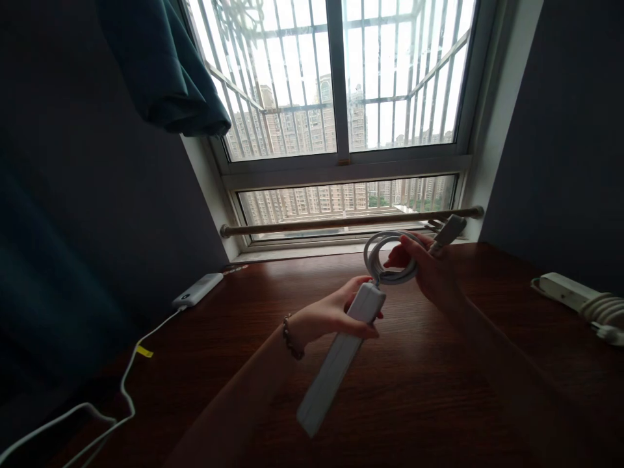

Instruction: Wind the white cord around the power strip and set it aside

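One white power strip, gripped near its cord end

The power strip [331,370] lies aslant in the left hand [336,312], which is closed firmly around it just below the corded end; the blocky head shows past the thumb, and the longer part of the body juts out of the grip on the near side. Whether its lower tip touches the table cannot be told. At the head of the strip, the right hand [431,270] is curled shut on a looped white cord [371,257], with the plug [451,229] sticking up beyond the knuckles.

Left of the strip, well apart, lies a white device [199,289] with rounded edges and a dark round spot on its end, any markings too small to read. Its smooth cable [127,383] carries a yellow tag [145,351], its print likewise unreadable.

Around the strip, a link bracelet [292,338] circles the left wrist, and beneath spreads a reddish-brown, wood-grained table [414,396]. Well to the strip's right rests a second strip [568,290], bound with thick coils of pale cord [604,311]. Beyond the strip run a round rail [336,223] and a barred window [292,84], with a folded teal curtain [170,71] hanging farther left.
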Demonstrator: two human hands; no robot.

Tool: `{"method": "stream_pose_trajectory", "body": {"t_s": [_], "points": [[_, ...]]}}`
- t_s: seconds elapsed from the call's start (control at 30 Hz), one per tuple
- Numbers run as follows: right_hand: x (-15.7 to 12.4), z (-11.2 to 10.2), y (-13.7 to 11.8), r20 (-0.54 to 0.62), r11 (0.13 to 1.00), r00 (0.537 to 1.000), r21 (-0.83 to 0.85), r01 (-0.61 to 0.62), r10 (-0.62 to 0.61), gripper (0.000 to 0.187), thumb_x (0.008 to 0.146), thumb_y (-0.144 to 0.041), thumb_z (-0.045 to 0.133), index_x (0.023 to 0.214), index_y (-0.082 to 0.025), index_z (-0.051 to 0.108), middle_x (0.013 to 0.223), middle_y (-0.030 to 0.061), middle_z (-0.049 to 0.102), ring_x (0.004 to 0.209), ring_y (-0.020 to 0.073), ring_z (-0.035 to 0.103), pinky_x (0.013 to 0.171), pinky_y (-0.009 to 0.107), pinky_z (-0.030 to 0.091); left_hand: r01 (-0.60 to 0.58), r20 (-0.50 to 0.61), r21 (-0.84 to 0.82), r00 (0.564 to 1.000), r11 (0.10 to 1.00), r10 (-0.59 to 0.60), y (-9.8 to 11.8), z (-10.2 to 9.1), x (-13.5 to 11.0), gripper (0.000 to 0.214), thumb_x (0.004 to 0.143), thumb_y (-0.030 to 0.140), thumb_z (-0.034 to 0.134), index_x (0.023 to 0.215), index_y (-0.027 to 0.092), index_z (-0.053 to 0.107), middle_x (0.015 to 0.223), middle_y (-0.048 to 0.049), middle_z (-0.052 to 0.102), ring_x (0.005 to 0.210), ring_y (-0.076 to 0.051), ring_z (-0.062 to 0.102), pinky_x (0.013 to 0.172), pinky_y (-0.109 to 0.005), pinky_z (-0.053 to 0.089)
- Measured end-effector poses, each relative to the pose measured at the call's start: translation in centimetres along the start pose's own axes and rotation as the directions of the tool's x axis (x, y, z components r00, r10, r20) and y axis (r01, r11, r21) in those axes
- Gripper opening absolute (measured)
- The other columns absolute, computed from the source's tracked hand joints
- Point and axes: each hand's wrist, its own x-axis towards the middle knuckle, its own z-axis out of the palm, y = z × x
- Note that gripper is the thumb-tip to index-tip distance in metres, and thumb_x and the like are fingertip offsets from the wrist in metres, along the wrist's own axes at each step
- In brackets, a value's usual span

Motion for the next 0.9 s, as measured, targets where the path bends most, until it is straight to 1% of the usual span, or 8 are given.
{"method": "stream_pose_trajectory", "body": {"t_s": [0.13, 0.33, 0.5, 0.6, 0.67, 0.73, 0.8, 0.9], "points": [[-1.0, 1.5, 0.1, -0.014, 1.000, 1.000, 0.027, -0.002, 0.002, 0.026, 0.073, -0.037, 0.064, 0.083, -0.013, 0.061, 0.064, 0.0030, 0.062, 0.052, 0.0153, 0.060, 0.049, 0.028, 0.051, -0.022, 0.039, -0.141, 0.999, 0.990, 0.028, -1.6, -1.9, 0.7, 0.076, 0.060, 0.018, 0.074, 0.125, 0.017, 0.033, 0.096, -0.0108, 0.059, 0.087, -0.020, 0.059, 0.079, -0.034, 0.042], [-2.7, 3.2, 0.1, -0.010, 0.997, 0.998, 0.051, 0.057, -0.057, 0.022, 0.079, -0.034, 0.058, 0.076, -0.013, 0.059, 0.063, 0.0004, 0.055, 0.052, 0.0095, 0.054, 0.046, 0.020, 0.044, -0.084, 0.131, -0.237, 0.984, 0.968, 0.117, -2.2, -2.5, 0.7, 0.069, 0.064, 0.056, 0.064, 0.112, 0.010, 0.049, 0.104, -0.0184, 0.057, 0.090, -0.028, 0.058, 0.079, -0.040, 0.043], [-3.1, 4.0, 1.3, 0.056, 0.991, 0.996, 0.111, -0.079, 0.073, 0.027, 0.080, -0.043, 0.053, 0.081, -0.016, 0.053, 0.067, -0.0001, 0.052, 0.053, 0.0118, 0.052, 0.038, 0.021, 0.038, -0.121, -0.146, -0.249, 0.986, 0.961, 0.086, -0.8, -0.6, 0.6, 0.060, 0.074, 0.062, 0.048, 0.099, 0.009, 0.055, 0.093, -0.0144, 0.061, 0.071, -0.021, 0.063, 0.067, -0.032, 0.049], [-2.5, 3.3, 1.7, 0.067, 0.977, 0.995, -0.204, -0.054, 0.069, 0.035, 0.077, -0.050, 0.053, 0.089, -0.016, 0.054, 0.075, 0.0034, 0.056, 0.065, 0.0160, 0.055, 0.049, 0.026, 0.044, -0.034, -0.340, -0.251, 0.939, 0.967, -0.055, -0.6, 0.1, 0.9, 0.039, 0.080, 0.051, 0.048, 0.085, 0.013, 0.049, 0.079, -0.0101, 0.062, 0.048, -0.015, 0.058, 0.043, -0.025, 0.044], [-1.9, 2.5, 1.5, 0.023, 0.869, 0.998, -0.492, 0.055, -0.051, 0.038, 0.067, -0.049, 0.063, 0.085, -0.015, 0.057, 0.077, 0.0047, 0.057, 0.072, 0.0180, 0.055, 0.062, 0.030, 0.045, 0.001, -0.449, -0.279, 0.884, 0.960, -0.131, -0.9, 0.0, 1.2, 0.033, 0.078, 0.047, 0.051, 0.083, 0.015, 0.044, 0.068, -0.0060, 0.061, 0.042, -0.016, 0.056, 0.035, -0.023, 0.039], [-1.3, 1.7, 1.1, 0.047, 0.800, 0.996, -0.594, 0.088, -0.075, 0.039, 0.057, -0.044, 0.072, 0.080, -0.015, 0.059, 0.070, 0.0036, 0.056, 0.067, 0.0169, 0.052, 0.061, 0.030, 0.044, 0.019, -0.542, -0.306, 0.819, 0.952, -0.190, -1.3, -0.5, 1.6, 0.030, 0.077, 0.044, 0.053, 0.083, 0.017, 0.042, 0.057, -0.0009, 0.056, 0.039, -0.017, 0.054, 0.033, -0.022, 0.037], [-1.1, 1.4, 0.6, 0.144, 0.870, 0.988, -0.493, 0.027, 0.051, 0.037, 0.055, -0.039, 0.075, 0.078, -0.014, 0.060, 0.064, 0.0017, 0.055, 0.058, 0.0135, 0.050, 0.054, 0.027, 0.042, 0.035, -0.594, -0.326, 0.769, 0.945, -0.234, -1.7, -1.2, 1.8, 0.027, 0.078, 0.042, 0.050, 0.084, 0.017, 0.042, 0.050, 0.0023, 0.050, 0.037, -0.017, 0.054, 0.033, -0.023, 0.037], [-1.3, 2.0, 0.4, 0.296, 0.967, 0.945, -0.248, -0.063, 0.137, 0.029, 0.060, -0.034, 0.073, 0.076, -0.013, 0.063, 0.067, 0.0026, 0.060, 0.059, 0.0116, 0.051, 0.053, 0.024, 0.041, 0.047, -0.603, -0.339, 0.756, 0.940, -0.255, -2.0, -1.9, 1.9, 0.023, 0.081, 0.040, 0.046, 0.085, 0.018, 0.042, 0.048, 0.0029, 0.048, 0.037, -0.018, 0.054, 0.032, -0.023, 0.036]]}}
